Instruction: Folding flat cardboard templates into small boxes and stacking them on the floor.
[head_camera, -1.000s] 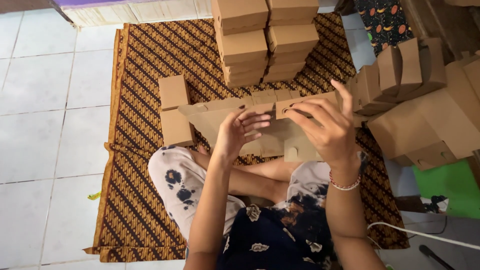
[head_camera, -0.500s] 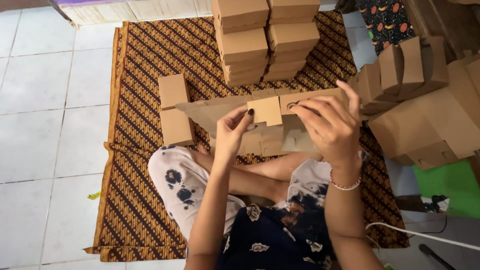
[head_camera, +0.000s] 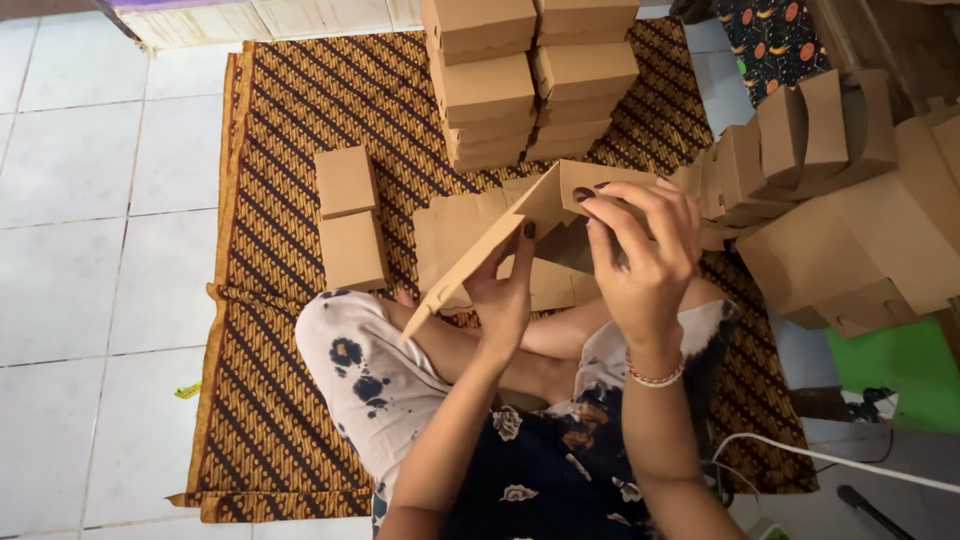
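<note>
I sit cross-legged on a brown patterned mat (head_camera: 290, 150). Both hands hold a flat brown cardboard box blank (head_camera: 490, 245), tilted up on edge in front of me. My left hand (head_camera: 505, 290) grips its lower middle from beneath, thumb on the near face. My right hand (head_camera: 640, 250) pinches a folded flap at the blank's upper right end, fingers curled over it. A bead bracelet (head_camera: 655, 377) circles my right wrist.
Two stacks of folded cardboard boxes (head_camera: 530, 75) stand at the mat's far side. Two single boxes (head_camera: 350, 215) lie to the left. A heap of flat blanks and boxes (head_camera: 850, 210) fills the right. White tiled floor (head_camera: 90, 250) lies left; a white cable (head_camera: 830, 465) runs lower right.
The blank has gone from lying flat across my lap to being tipped up on edge, its left end swung toward me. Both hands rose with it; the right folded a flap.
</note>
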